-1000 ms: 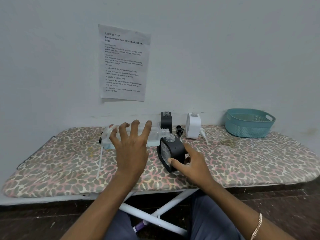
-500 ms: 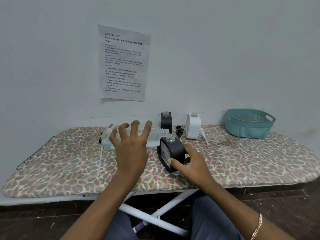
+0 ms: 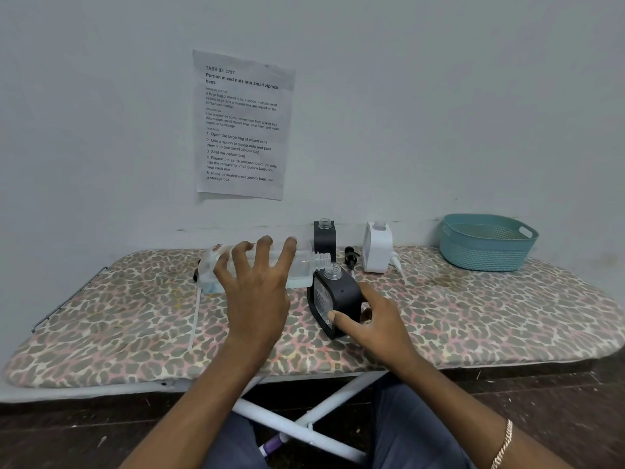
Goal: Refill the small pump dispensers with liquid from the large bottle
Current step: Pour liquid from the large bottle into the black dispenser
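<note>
Left hand (image 3: 257,292) grasps the large bottle (image 3: 304,267), held horizontal. Right hand (image 3: 378,324) fingers grasp the tilted black dispenser (image 3: 345,296) just below the bottle's mouth.

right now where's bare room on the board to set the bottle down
Bare cover left of the large bottle, and between the white dispenser and teal basket. Crowded mid-board: left hand, right hand, near black dispenser, far black dispenser, loose pump.

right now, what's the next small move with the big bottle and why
Probably lift the base of the large bottle a little with the left hand. It lies nearly level, its open mouth just above the neck of the tilted black dispenser steadied by the right hand, and the liquid sits low inside.
</note>
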